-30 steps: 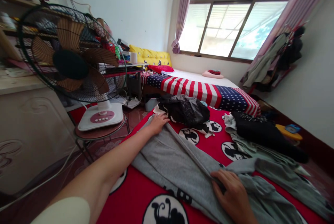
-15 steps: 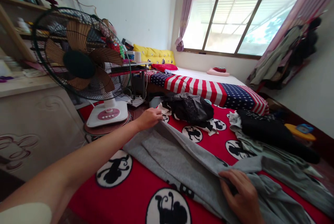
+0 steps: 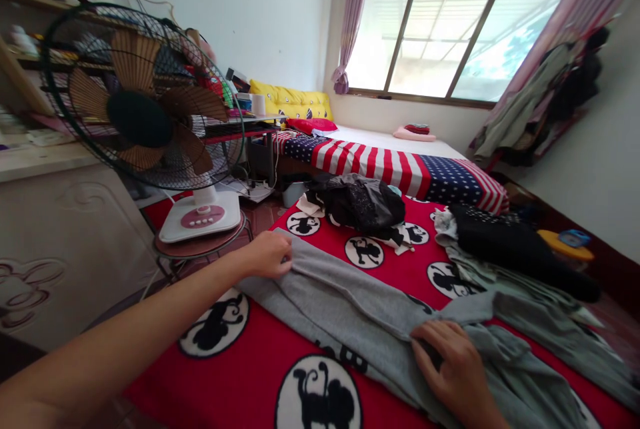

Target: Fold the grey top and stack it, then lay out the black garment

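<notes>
A grey garment [image 3: 345,309] lies spread across the red blanket [image 3: 260,376] with black-and-white cartoon circles. My left hand [image 3: 269,254] is closed on the far end of the grey garment, near the blanket's left edge. My right hand [image 3: 453,362] grips a fold in the middle of the same garment, fingers curled into the cloth. A black crumpled garment [image 3: 361,204] lies farther up the blanket. A black piece of clothing [image 3: 515,249] rests on a grey-green garment [image 3: 545,336] to the right.
A large standing fan [image 3: 145,109] sits on a small round stool [image 3: 200,246] to the left, beside a white cabinet [image 3: 60,242]. A stars-and-stripes cover [image 3: 400,176] lies beyond, under a window [image 3: 450,42]. Clothes hang [image 3: 540,102] on the right wall.
My left hand has drawn the end of the grey garment back toward me along the blanket's left side, uncovering a cartoon circle. My right hand has stayed on its fold.
</notes>
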Demonstrator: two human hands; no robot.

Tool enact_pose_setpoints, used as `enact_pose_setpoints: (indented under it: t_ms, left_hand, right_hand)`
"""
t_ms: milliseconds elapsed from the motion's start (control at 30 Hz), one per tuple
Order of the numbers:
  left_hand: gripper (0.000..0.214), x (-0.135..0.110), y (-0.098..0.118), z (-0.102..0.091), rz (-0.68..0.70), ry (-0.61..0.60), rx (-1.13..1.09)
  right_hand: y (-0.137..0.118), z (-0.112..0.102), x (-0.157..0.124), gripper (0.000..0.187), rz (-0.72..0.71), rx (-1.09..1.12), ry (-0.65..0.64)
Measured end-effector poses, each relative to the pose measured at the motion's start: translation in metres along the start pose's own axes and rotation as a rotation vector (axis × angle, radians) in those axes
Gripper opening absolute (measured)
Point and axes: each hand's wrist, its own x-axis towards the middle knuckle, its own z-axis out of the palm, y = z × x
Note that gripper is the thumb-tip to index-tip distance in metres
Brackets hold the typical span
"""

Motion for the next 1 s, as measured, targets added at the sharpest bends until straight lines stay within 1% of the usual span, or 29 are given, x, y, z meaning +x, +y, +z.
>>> enact_pose_setpoints:
  t_ms: [100, 300, 333, 400, 500, 567, 633, 700, 767, 800, 833, 867, 900, 933, 967, 1000]
  left_hand:
    - [0.019, 0.021, 0.029, 0.008, 0.034, 0.015, -0.097]
    - [0.023, 0.069, 0.114, 0.054, 0.258, 0.004, -0.431]
    - [0.024, 0.076, 0.127, 0.062, 0.268, 0.007, -0.501]
    - [0.024, 0.089, 0.148, 0.076, 0.229, 0.005, -0.662]
    - [0.025, 0.107, 0.169, 0.095, 0.108, -0.016, -0.83]
    - [0.029, 0.114, 0.176, 0.106, 0.06, -0.01, -0.84]
    - [0.028, 0.115, 0.18, 0.112, 0.026, 0.01, -0.835]
    - [0.024, 0.111, 0.184, 0.114, 0.03, 0.043, -0.779]
    - [0.024, 0.104, 0.187, 0.112, 0.074, 0.058, -0.695]
    - [0.026, 0.101, 0.189, 0.111, 0.105, 0.057, -0.654]
    - [0.029, 0.098, 0.19, 0.11, 0.137, 0.049, -0.62]
    - [0.031, 0.096, 0.191, 0.109, 0.166, 0.037, -0.595]
    - [0.032, 0.095, 0.191, 0.108, 0.19, 0.025, -0.573]
    - [0.033, 0.094, 0.192, 0.108, 0.209, 0.016, -0.553]
    - [0.034, 0.094, 0.192, 0.108, 0.221, 0.007, -0.537]
    - [0.034, 0.095, 0.192, 0.108, 0.229, 0.001, -0.524]
  right_hand:
    - [-0.003, -0.001, 0.002, 0.011, 0.027, 0.031, -0.03]
    - [-0.011, -0.005, 0.005, 0.015, 0.105, 0.059, -0.058]
    - [-0.013, -0.006, 0.005, 0.015, 0.119, 0.054, -0.066]
    - [-0.014, -0.006, 0.006, 0.014, 0.145, 0.042, -0.078]
    - [-0.015, -0.005, 0.005, 0.011, 0.165, 0.047, -0.075]
    - [-0.017, -0.004, 0.004, 0.009, 0.176, 0.07, -0.027]
    - [-0.019, -0.003, 0.004, 0.008, 0.203, 0.104, 0.084]
    - [-0.018, -0.004, 0.004, 0.012, 0.252, 0.148, 0.237]
    - [-0.008, -0.009, 0.001, 0.015, 0.347, 0.16, 0.413]
    - [0.001, -0.013, -0.001, 0.015, 0.427, 0.146, 0.505]
    - [0.013, -0.019, -0.005, 0.016, 0.53, 0.117, 0.59]
    - [0.028, -0.026, -0.01, 0.018, 0.658, 0.062, 0.643]
    - [0.045, -0.034, -0.016, 0.022, 0.796, -0.001, 0.664]
    - [0.063, -0.043, -0.023, 0.026, 0.927, -0.071, 0.644]
    - [0.081, -0.052, -0.03, 0.03, 1.047, -0.163, 0.563]
    - [0.098, -0.06, -0.038, 0.035, 1.116, -0.206, 0.504]
